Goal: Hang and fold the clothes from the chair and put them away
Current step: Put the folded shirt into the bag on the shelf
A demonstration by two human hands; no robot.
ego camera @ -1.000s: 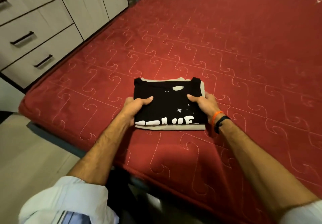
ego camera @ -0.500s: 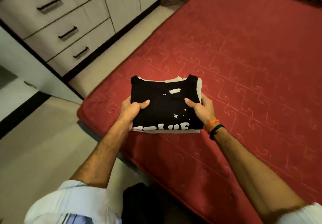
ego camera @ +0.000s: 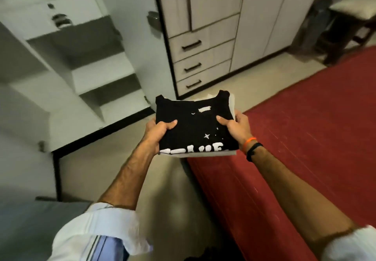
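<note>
A stack of folded clothes (ego camera: 195, 124), a black T-shirt with white print on top of a light grey folded piece, hangs in the air over the floor beside the bed. My left hand (ego camera: 157, 132) grips its left edge, thumb on top. On the right edge my right hand (ego camera: 237, 127) grips it the same way, with orange and black bands on the wrist. An open wardrobe (ego camera: 87, 81) with white shelves stands ahead on the left.
The red bed (ego camera: 305, 138) fills the right side. A closed cabinet with three drawers (ego camera: 199, 63) stands ahead. A chair (ego camera: 345, 16) shows at the top right. The open wardrobe door (ego camera: 156, 22) with a latch stands between shelves and drawers. Beige floor lies below.
Both hands lifted the folded stack off the bed and carried it left, away from the mattress. The view swung toward the open wardrobe and the drawers.
</note>
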